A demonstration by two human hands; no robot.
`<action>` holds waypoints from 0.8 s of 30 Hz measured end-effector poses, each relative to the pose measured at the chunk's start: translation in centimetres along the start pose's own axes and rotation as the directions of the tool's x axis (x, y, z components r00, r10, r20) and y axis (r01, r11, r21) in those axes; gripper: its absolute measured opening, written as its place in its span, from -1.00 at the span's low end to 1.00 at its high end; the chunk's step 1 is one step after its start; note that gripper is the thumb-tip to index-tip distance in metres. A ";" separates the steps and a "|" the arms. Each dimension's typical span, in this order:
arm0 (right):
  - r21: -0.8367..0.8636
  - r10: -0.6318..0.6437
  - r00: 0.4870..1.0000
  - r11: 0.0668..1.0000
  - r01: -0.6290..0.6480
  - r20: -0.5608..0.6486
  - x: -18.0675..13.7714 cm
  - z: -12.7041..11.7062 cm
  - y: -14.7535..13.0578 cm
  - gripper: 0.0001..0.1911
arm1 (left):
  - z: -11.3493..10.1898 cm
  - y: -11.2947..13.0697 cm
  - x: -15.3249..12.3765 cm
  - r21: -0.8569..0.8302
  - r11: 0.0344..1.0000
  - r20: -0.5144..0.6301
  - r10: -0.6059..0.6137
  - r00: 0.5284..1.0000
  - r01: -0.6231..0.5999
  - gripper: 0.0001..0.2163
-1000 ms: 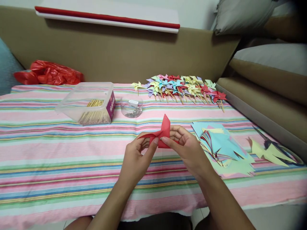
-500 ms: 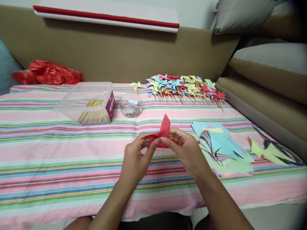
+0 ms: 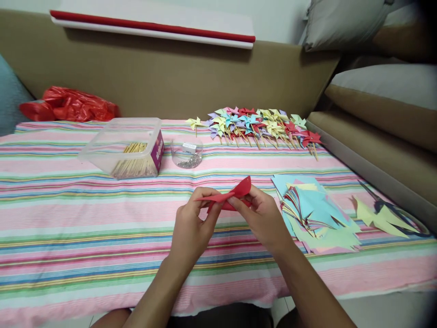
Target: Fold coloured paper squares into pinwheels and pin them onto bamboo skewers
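Note:
Both hands hold a red cut paper square (image 3: pixel 235 195) above the striped tablecloth (image 3: pixel 85 218). My left hand (image 3: pixel 191 228) pinches its left side with thumb and fingers closed. My right hand (image 3: pixel 264 218) pinches the folded-in corners at its middle. One red flap curls over to the right. A stack of cut coloured paper squares (image 3: pixel 316 209) lies just right of my right hand.
A clear plastic box of wooden sticks (image 3: pixel 128 148) and a small clear tub of pins (image 3: pixel 187 155) stand behind my hands. A row of finished paper pinwheels (image 3: pixel 259 125) lies at the back. Scissors with yellow paper (image 3: pixel 385 214) rest far right. A red plastic bag (image 3: pixel 70 105) sits back left.
The upright red flap has been bent down and to the right. Both hands shifted slightly lower and stayed pinched on the paper.

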State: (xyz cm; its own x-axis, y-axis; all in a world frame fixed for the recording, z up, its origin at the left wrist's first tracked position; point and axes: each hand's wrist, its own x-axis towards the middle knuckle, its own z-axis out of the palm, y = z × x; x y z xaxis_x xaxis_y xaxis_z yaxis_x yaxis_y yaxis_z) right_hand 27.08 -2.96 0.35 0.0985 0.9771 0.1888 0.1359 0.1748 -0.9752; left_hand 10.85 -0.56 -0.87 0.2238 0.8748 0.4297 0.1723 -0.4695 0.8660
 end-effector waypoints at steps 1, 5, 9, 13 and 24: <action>-0.061 -0.049 0.999 0.997 0.049 0.000 0.0 -0.1 -0.1 -0.89 | -0.2 0.1 0.0 0.055 0.998 -0.004 0.038 0.999 -0.038 -0.93; -0.192 -0.268 0.962 0.943 0.272 0.049 -0.1 -0.4 -0.5 -0.93 | -1.2 0.5 0.0 0.199 0.961 0.017 0.192 0.981 -0.192 -0.86; -0.214 -0.422 0.903 0.878 0.429 0.080 -0.5 -0.5 -0.9 -0.87 | -2.1 0.7 0.2 0.163 0.923 0.055 0.344 0.937 -0.348 -0.76; -0.226 -0.475 0.876 0.847 0.482 0.089 -0.7 -0.5 -1.0 -0.79 | -2.4 0.6 0.3 0.151 0.901 0.042 0.406 0.913 -0.407 -0.73; -0.085 -0.250 0.967 0.964 0.253 0.050 0.6 1.4 -0.2 -0.89 | -2.2 0.0 0.6 0.195 0.939 0.021 0.286 0.958 -0.285 -0.81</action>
State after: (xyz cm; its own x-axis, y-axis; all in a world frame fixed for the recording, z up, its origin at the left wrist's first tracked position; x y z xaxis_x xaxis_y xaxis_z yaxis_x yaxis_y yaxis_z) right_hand 25.74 -2.28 0.53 0.0122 0.9072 0.4205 0.2395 0.4056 -0.8821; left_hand 8.90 0.23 -0.11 0.2840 0.7009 0.6543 0.2845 -0.7132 0.6406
